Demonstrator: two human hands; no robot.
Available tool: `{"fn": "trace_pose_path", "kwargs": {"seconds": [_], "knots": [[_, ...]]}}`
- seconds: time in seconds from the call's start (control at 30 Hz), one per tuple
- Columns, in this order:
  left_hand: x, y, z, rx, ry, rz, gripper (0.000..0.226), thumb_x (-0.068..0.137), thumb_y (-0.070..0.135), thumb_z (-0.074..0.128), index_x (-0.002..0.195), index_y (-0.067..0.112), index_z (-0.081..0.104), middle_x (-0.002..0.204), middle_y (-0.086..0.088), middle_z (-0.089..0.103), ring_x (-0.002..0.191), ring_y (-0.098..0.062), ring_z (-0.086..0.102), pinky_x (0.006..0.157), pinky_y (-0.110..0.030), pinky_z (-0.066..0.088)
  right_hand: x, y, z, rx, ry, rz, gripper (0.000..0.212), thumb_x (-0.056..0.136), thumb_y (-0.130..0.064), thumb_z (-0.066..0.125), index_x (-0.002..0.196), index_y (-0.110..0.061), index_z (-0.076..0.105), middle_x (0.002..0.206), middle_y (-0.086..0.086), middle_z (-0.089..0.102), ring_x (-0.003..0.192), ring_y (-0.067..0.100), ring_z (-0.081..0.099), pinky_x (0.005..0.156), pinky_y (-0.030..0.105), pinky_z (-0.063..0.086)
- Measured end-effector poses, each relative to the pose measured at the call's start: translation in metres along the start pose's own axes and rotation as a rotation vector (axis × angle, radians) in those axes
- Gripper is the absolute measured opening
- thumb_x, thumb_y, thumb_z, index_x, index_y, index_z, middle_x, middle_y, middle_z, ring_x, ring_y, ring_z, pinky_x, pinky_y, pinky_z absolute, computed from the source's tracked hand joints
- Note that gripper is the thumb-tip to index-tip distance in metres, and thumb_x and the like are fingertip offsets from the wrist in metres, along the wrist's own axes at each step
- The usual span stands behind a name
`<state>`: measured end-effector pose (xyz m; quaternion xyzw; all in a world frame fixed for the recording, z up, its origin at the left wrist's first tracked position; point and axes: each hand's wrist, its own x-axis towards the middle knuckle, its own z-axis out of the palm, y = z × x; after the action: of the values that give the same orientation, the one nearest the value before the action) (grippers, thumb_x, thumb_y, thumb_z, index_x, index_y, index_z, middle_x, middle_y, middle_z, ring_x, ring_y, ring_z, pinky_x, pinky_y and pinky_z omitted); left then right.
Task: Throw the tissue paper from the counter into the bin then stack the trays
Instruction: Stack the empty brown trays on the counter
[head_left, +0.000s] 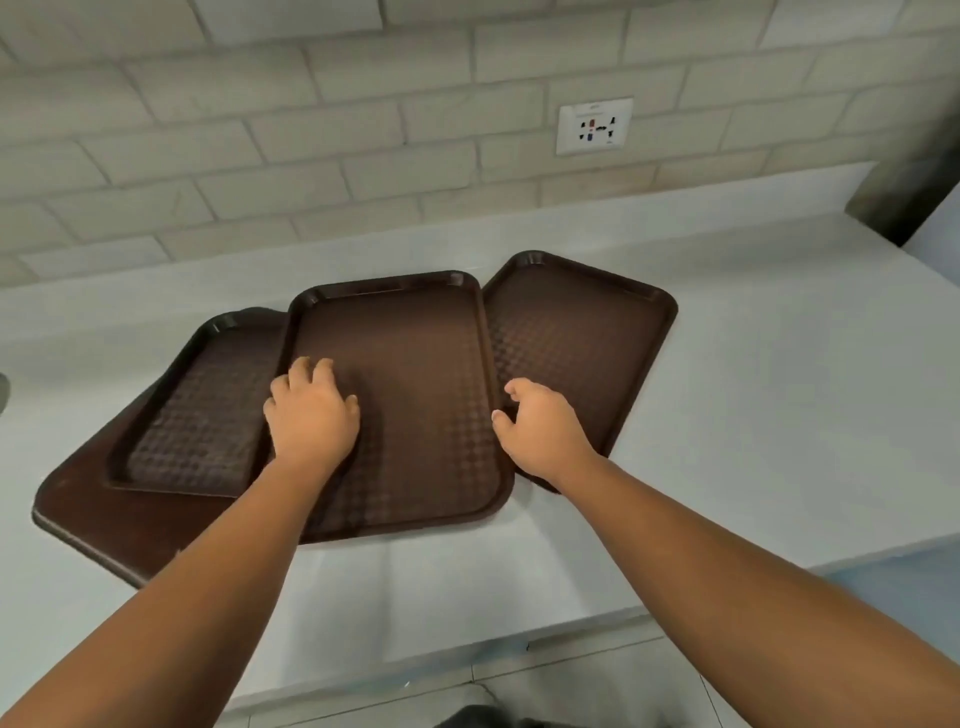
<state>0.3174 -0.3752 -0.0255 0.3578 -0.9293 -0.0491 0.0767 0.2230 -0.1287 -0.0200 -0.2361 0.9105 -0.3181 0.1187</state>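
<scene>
Far left on counter (779, 389): smooth tray (104, 514) carries left tray (202, 415), both empty.
Left hand (311, 415): fingers relaxed, resting on middle tray (415, 364) floor.
Middle tray: empty, long axis pointing away, overlapping its neighbours.
Right hand (540, 431): pinches middle tray's right rim.
Right tray (576, 332): empty, just beyond that grip.
Tissue: unseen.

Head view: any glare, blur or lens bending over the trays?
Head view: soft even light, no glare on the middle tray; the left hand throws a faint shadow to its right; wall tiles and counter bow from the wide lens; detail slightly soft, tray weave still readable.
</scene>
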Motion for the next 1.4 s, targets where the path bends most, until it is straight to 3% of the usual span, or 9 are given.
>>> {"fn": "trace_pose_path", "kwargs": {"seconds": [0.17, 0.27, 0.37, 0.57, 0.83, 1.03, 1.13, 1.27, 1.4], "knots": [[0.012, -0.036, 0.009, -0.04, -0.059, -0.178, 0.06, 0.096, 0.029, 0.051, 0.146, 0.007, 0.028, 0.15, -0.02, 0.032, 0.132, -0.044, 0.033, 0.102, -0.059, 0.037, 0.022, -0.015, 0.024, 0.065, -0.019, 0.146, 0.05, 0.097, -0.028, 0.052, 0.142, -0.01, 0.041, 0.113, 0.008, 0.066, 0.102, 0.026, 0.063, 0.09, 0.034, 0.052], [0.019, -0.046, 0.01, -0.138, -0.068, -0.214, 0.055, 0.093, 0.012, 0.046, 0.145, 0.003, 0.029, 0.144, -0.025, 0.037, 0.127, -0.046, 0.038, 0.102, -0.055, 0.04, 0.032, -0.017, 0.029, 0.098, -0.015, 0.199, 0.024, 0.095, -0.016, 0.049, 0.117, -0.01, 0.058, 0.107, 0.006, 0.066, 0.097, 0.027, 0.063, 0.081, 0.031, 0.051], [0.025, -0.047, 0.011, -0.218, -0.035, -0.232, 0.052, 0.091, 0.006, 0.048, 0.142, 0.002, 0.036, 0.135, -0.027, 0.043, 0.12, -0.045, 0.044, 0.101, -0.051, 0.043, 0.037, -0.015, 0.029, 0.13, -0.006, 0.243, 0.013, 0.092, -0.008, 0.047, 0.102, -0.007, 0.055, 0.096, 0.009, 0.064, 0.081, 0.024, 0.06, 0.071, 0.033, 0.051], [0.036, -0.011, 0.007, -0.429, 0.024, -0.236, 0.043, 0.096, 0.009, 0.039, 0.14, 0.008, 0.041, 0.136, -0.02, 0.038, 0.097, -0.041, 0.057, 0.087, -0.047, 0.048, 0.041, 0.001, 0.0, 0.403, 0.063, 0.328, 0.028, 0.095, -0.014, 0.047, 0.122, -0.008, 0.041, 0.102, 0.007, 0.06, 0.085, 0.018, 0.059, 0.069, 0.029, 0.049], [0.047, 0.098, -0.004, -0.488, 0.017, 0.017, 0.025, 0.1, 0.012, 0.038, 0.122, 0.008, 0.048, 0.125, -0.017, 0.042, 0.074, -0.029, 0.05, 0.074, -0.038, 0.042, 0.038, 0.067, -0.082, 0.693, 0.267, 0.43, 0.033, 0.095, -0.049, 0.05, 0.102, -0.021, 0.066, 0.095, 0.0, 0.072, 0.088, 0.021, 0.069, 0.083, 0.039, 0.058], [0.038, 0.217, 0.004, -0.56, -0.009, 0.273, 0.03, 0.098, 0.01, 0.041, 0.126, 0.011, 0.05, 0.116, -0.014, 0.046, 0.086, -0.03, 0.054, 0.083, -0.039, 0.044, 0.017, 0.153, -0.16, 0.861, 0.436, 0.494, 0.031, 0.102, -0.035, 0.045, 0.099, -0.015, 0.068, 0.091, 0.007, 0.073, 0.082, 0.023, 0.071, 0.078, 0.037, 0.059], [0.028, 0.277, 0.011, -0.572, -0.1, 0.371, 0.031, 0.091, 0.013, 0.05, 0.121, 0.018, 0.059, 0.106, -0.007, 0.063, 0.094, -0.029, 0.061, 0.082, -0.036, 0.049, 0.004, 0.203, -0.196, 0.86, 0.568, 0.504, 0.026, 0.102, -0.029, 0.043, 0.098, -0.019, 0.066, 0.096, 0.006, 0.072, 0.088, 0.024, 0.07, 0.084, 0.041, 0.058], [0.006, 0.342, 0.029, -0.545, -0.178, 0.314, 0.021, 0.091, 0.028, 0.059, 0.11, 0.024, 0.066, 0.095, 0.001, 0.069, 0.092, -0.024, 0.063, 0.078, -0.032, 0.049, -0.007, 0.269, -0.242, 0.959, 0.712, 0.553, 0.026, 0.102, -0.025, 0.041, 0.115, -0.016, 0.063, 0.108, 0.003, 0.068, 0.098, 0.024, 0.066, 0.091, 0.039, 0.055], [-0.018, 0.404, 0.053, -0.777, -0.227, 0.179, 0.02, 0.095, 0.023, 0.057, 0.114, 0.021, 0.064, 0.1, 0.0, 0.067, 0.095, -0.022, 0.061, 0.084, -0.035, 0.049, -0.017, 0.325, -0.277, 1.043, 0.765, 0.58, 0.033, 0.103, -0.024, 0.037, 0.129, -0.016, 0.055, 0.118, 0.0, 0.063, 0.104, 0.022, 0.061, 0.095, 0.04, 0.052]]}}
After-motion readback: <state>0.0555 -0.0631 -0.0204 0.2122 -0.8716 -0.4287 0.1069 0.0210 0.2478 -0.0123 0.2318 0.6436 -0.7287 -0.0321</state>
